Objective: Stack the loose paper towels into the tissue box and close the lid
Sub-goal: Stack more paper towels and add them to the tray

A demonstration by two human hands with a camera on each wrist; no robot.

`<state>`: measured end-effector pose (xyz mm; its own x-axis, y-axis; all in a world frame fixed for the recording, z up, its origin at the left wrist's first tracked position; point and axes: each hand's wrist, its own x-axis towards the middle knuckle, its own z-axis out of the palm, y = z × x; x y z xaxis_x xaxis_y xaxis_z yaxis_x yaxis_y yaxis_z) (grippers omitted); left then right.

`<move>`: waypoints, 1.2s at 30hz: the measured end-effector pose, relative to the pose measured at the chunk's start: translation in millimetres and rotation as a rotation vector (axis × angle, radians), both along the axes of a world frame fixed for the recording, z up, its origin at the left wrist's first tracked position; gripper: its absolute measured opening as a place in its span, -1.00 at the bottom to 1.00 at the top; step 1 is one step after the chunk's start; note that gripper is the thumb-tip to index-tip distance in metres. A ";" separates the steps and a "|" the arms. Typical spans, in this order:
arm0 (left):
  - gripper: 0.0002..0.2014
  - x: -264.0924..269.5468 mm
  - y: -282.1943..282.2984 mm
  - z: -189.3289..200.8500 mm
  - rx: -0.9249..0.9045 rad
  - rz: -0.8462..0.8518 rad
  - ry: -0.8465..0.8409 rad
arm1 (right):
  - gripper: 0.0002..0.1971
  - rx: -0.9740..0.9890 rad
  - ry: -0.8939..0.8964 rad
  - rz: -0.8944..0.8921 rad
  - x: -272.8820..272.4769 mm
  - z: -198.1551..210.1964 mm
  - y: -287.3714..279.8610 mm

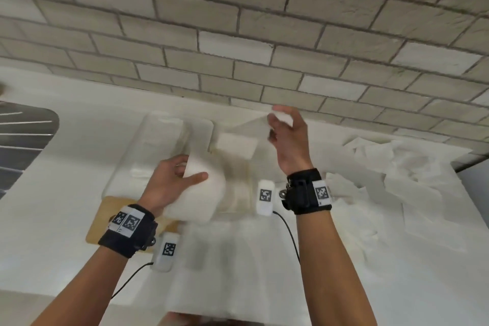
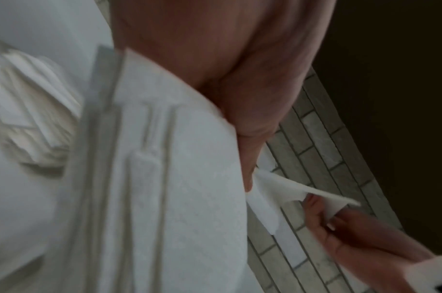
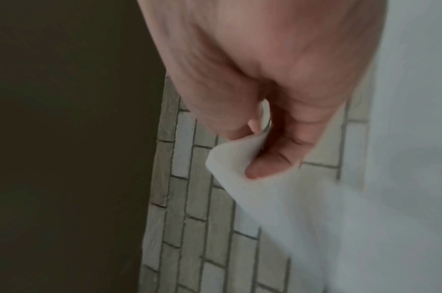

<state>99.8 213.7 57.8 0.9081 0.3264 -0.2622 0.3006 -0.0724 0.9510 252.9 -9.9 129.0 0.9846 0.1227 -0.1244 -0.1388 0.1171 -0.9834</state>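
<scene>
I hold one white paper towel (image 1: pixel 201 193) between both hands above the counter. My left hand (image 1: pixel 189 173) grips its lower folded part, thumb on top. In the left wrist view the paper towel (image 2: pixel 177 188) drapes over my left hand (image 2: pixel 245 134). My right hand (image 1: pixel 275 124) is raised higher and pinches the towel's far corner (image 3: pixel 227 168) between thumb and fingers (image 3: pixel 265 166). Behind my left hand a clear tissue box (image 1: pixel 158 140) sits blurred. A stack of folded towels (image 1: pixel 236 188) lies under the held sheet. A wooden lid (image 1: pixel 103 219) lies flat beneath my left wrist.
Loose paper towels (image 1: pixel 397 180) lie scattered on the white counter (image 1: pixel 53 233) at the right. A metal draining board (image 1: pixel 23 135) is at the far left. The brick wall (image 1: pixel 238 34) rises close behind the box. The counter drops off at the right edge (image 1: pixel 473 164).
</scene>
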 end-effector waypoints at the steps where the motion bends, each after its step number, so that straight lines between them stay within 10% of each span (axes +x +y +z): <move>1: -0.59 -2.3 7.1 0.2 -0.002 0.040 0.002 | -0.80 0.064 -0.070 -0.052 -0.3 7.8 9.5; 9: -0.62 -12.8 37.0 -2.6 -0.090 0.251 -0.049 | -0.75 0.160 -0.189 -0.084 -58.8 -18.3 12.5; 19: -0.64 -5.0 29.9 2.0 -0.313 0.204 -0.129 | -0.77 -0.803 -0.040 0.134 -79.7 -136.1 36.0; 27: -0.66 1.8 10.9 14.4 -0.376 0.192 -0.178 | -0.72 -1.088 -0.098 0.297 -92.5 -108.3 33.9; 30: -0.65 4.5 0.3 17.7 -0.337 0.165 -0.215 | -0.73 -0.887 -0.316 0.050 -88.6 -82.1 25.5; 36: -0.65 22.6 -48.2 16.8 -0.180 0.044 -0.267 | -0.68 -0.361 -0.167 0.135 -102.1 -56.5 47.4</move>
